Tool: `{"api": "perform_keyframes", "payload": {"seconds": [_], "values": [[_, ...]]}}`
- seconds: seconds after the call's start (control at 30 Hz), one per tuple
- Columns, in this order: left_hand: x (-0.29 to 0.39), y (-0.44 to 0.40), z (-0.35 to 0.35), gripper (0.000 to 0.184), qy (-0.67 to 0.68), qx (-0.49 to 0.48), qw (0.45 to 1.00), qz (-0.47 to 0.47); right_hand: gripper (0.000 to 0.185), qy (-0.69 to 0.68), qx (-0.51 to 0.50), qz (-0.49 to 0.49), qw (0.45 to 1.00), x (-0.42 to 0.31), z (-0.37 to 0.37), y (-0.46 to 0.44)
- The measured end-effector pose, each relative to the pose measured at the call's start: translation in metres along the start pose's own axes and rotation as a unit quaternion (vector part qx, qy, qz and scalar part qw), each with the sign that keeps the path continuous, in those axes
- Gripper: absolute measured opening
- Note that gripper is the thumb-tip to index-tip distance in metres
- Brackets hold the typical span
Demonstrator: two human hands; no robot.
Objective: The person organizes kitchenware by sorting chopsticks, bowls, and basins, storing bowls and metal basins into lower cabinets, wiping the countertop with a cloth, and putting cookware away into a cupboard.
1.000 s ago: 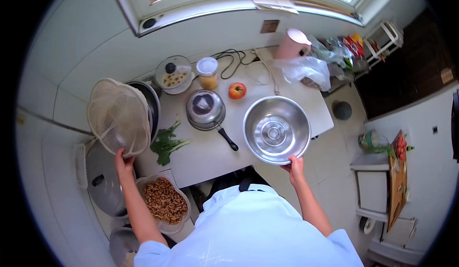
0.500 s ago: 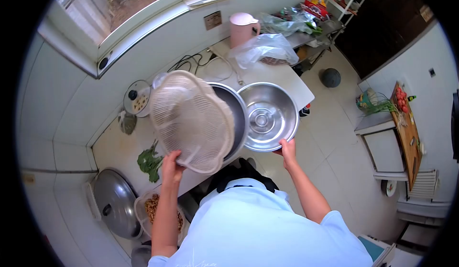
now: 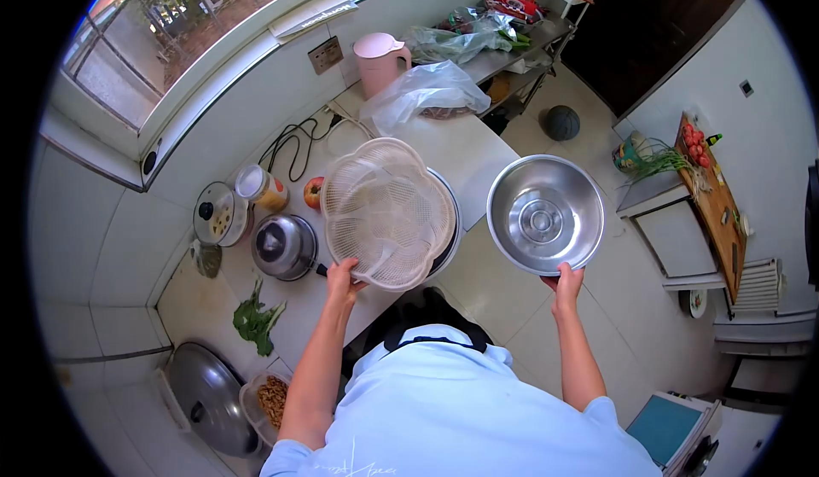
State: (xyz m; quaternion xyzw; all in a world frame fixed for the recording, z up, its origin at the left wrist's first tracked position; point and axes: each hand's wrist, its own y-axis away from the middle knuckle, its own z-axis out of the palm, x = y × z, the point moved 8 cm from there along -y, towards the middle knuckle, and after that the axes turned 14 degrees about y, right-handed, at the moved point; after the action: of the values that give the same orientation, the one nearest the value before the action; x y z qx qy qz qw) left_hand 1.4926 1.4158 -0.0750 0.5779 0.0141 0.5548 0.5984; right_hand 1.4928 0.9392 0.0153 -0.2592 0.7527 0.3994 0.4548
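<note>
My left hand (image 3: 344,281) grips the near rim of a beige, flower-shaped plastic basket (image 3: 384,212), tilted over the white table's right part. A dark, metal-rimmed pan (image 3: 459,212) lies behind the basket, mostly hidden by it; whether my left fingers also hold it is hidden. On the right, my right hand (image 3: 566,287) grips the near rim of a shiny steel basin (image 3: 546,214), held over the floor beside the table. Only the basin's bare inside shows. Left of the basket are a small pan (image 3: 284,247) and a red fruit (image 3: 314,192).
Leafy greens (image 3: 256,319), a jar (image 3: 261,187) and a glass-lidded bowl (image 3: 223,212) stand on the left. Walnuts (image 3: 273,398) and a large lid (image 3: 213,400) are nearer. Behind are a pink kettle (image 3: 381,63), a plastic bag (image 3: 426,93) and cables (image 3: 294,148).
The view has turned right. The basket and dark pan have moved right, from the table's left end to its right part. The basin has moved right, off the table, and now hangs apart from the basket.
</note>
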Motion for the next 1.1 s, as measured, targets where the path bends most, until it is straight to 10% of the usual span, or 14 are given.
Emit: {"api": "perform_keyframes", "payload": {"seconds": [0.27, 0.77, 0.93, 1.1], "values": [[0.002, -0.008, 0.003, 0.029, 0.04, -0.059, 0.997, -0.028, 0.045, -0.028, -0.029, 0.014, 0.999, -0.012, 0.016, 0.002], [0.067, 0.018, 0.041, 0.023, -0.08, 0.016, 0.968, 0.236, 0.05, -0.033, -0.046, -0.035, 0.998, -0.056, 0.052, 0.004], [0.09, 0.023, 0.042, 0.018, 0.106, -0.058, 0.961, 0.25, 0.047, -0.047, -0.025, -0.056, 0.997, -0.058, 0.046, 0.008], [0.136, 0.059, -0.032, 0.024, 0.334, -0.045, 0.926, 0.168, 0.033, 0.033, -0.207, -0.062, 0.976, -0.047, 0.107, 0.036]]}}
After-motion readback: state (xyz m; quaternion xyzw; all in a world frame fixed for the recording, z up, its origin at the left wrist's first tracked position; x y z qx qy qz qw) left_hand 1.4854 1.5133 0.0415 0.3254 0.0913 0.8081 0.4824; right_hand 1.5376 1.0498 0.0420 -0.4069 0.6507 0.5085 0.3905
